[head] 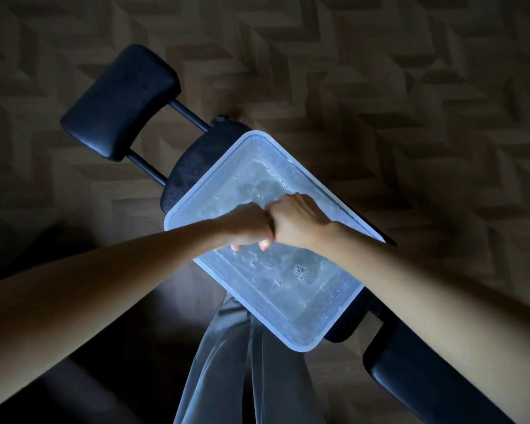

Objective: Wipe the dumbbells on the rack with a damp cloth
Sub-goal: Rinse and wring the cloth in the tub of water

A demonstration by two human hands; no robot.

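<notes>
Both hands hang clenched over the tub, left hand point(245, 226) and right hand point(297, 221) pressed knuckle to knuckle, fingers curled downward. I cannot tell whether the cloth sits inside the fists; nothing shows between them. Below everything lies a patterned wood floor point(380, 71). A black padded bench point(196, 157) runs slantwise across it, with one pad point(117, 102) on two rods at its far end. My grey trousers point(227, 362) show at the near edge, just beside the tub. On the bench stands a pale plastic tub point(300, 347), turned the same slant. Shallow cloudy water point(288, 295) covers its bottom. Small bubbles point(300, 270) float near my fingertips.
</notes>
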